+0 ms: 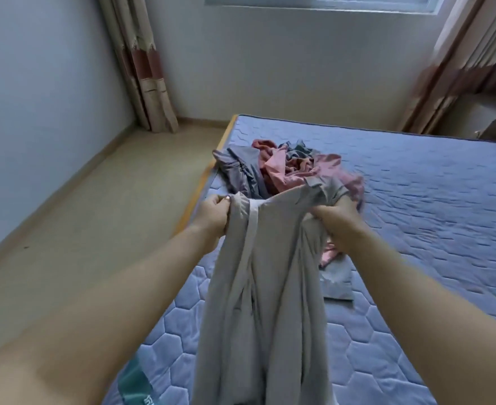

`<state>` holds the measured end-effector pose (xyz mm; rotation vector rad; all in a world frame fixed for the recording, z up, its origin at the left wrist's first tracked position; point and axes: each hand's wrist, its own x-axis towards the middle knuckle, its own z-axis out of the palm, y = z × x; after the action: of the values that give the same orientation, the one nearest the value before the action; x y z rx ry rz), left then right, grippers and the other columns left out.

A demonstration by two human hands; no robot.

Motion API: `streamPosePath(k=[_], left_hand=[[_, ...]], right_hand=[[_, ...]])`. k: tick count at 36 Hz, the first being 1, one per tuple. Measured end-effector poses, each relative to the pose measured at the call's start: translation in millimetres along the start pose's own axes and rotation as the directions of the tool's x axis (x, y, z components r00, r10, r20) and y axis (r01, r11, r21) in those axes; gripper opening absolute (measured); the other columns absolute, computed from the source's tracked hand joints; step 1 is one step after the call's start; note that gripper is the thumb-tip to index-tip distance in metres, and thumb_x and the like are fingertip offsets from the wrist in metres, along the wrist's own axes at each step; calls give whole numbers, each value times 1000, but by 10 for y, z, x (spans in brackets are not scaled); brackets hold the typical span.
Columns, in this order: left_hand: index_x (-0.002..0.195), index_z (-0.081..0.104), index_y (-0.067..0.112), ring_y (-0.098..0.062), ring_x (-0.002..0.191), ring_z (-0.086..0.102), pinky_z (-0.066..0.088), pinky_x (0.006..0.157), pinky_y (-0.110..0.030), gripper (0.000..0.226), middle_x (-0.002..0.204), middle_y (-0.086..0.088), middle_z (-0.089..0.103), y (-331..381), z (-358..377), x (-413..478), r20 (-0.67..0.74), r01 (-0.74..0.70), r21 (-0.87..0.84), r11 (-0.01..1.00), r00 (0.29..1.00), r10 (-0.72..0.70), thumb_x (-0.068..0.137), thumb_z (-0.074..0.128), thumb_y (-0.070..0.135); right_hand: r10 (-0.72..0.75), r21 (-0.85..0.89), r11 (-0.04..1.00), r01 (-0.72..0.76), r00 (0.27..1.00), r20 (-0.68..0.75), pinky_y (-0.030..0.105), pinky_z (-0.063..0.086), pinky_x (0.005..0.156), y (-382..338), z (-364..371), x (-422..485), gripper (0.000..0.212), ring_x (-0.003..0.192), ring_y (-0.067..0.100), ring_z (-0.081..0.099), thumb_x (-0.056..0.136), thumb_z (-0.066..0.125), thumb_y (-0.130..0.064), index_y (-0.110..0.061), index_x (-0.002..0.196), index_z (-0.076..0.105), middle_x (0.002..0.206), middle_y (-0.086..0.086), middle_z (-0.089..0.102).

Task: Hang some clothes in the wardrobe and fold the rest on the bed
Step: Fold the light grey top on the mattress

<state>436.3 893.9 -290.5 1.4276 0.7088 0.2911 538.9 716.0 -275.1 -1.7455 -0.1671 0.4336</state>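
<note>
A curtain (141, 68) hangs in the upper left of the frame. At centre left the left grip (213, 213), a bare hand, pinches one top edge of a pale grey garment (264, 287), which hangs down mid-frame over the blue quilted bed (416, 200). Behind it a pile of pink and grey clothes (284, 168) lies on the bed. At centre right the right grip (340, 223) clutches the garment's other top edge
</note>
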Motion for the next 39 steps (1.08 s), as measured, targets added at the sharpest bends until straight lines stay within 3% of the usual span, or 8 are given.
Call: streamPosePath(k=[2,4,6,10,16,23,30,39], left_hand=[[103,54,12,-8,70,50,40,58,-22,19,97,-7,58,-77,31,302,10,-10,25,1000,1000,10,102,35,14],[141,31,12,-11,98,52,41,76,-28,42,136,-6,41,-256,18,519,51,41,157,987,997,-50,101,38,22],[150,14,14,-22,130,38,36,95,-31,58,152,-3,23,-506,-4,609,107,90,364,927,985,-138,100,41,25],[147,21,11,-23,126,41,34,88,-20,52,149,-10,30,-1179,-126,671,178,175,570,803,928,-328,100,42,17],[114,50,14,-15,88,50,40,65,-22,18,109,-4,50,-2157,-444,708,65,315,675,667,875,-479,97,45,18],[127,46,9,-22,102,51,35,76,-24,38,126,-11,53,-3018,-747,784,-84,439,729,525,818,-569,94,50,25],[130,37,10,-30,123,46,41,93,-34,65,134,-12,43,-3706,-750,868,-149,460,757,464,813,-563,81,66,39],[101,55,5,-31,115,51,38,83,-30,16,124,-17,57,-3757,-825,1076,-87,340,826,450,865,-495,95,45,16]], right_hand=[[-25,61,998,24,999,21,36,51,72,76,115,282,46,81,24,60,84,54,10,-4,127,45,98,15,60],[-17,140,990,11,999,42,29,53,68,228,217,481,54,84,20,58,86,53,10,-6,134,34,109,13,54],[74,114,990,-80,996,59,28,53,69,508,297,570,59,94,22,57,86,56,5,-10,137,30,120,10,51],[264,-121,959,-255,962,71,39,42,100,1265,502,536,92,122,28,47,61,69,-30,-15,142,29,134,8,46],[502,-263,853,-450,845,183,23,32,70,2223,858,425,60,103,24,49,93,47,-8,-14,148,23,126,7,48],[611,-360,777,-516,757,232,30,42,81,3042,1471,348,43,94,22,55,90,47,-9,-13,133,42,113,7,53],[644,-559,696,-451,736,208,32,43,89,3615,1902,233,35,105,25,53,89,48,-11,-9,123,46,121,9,52],[569,-803,527,-278,817,90,38,40,89,3801,2035,186,42,118,33,42,86,58,-25,-14,119,33,124,10,35]])
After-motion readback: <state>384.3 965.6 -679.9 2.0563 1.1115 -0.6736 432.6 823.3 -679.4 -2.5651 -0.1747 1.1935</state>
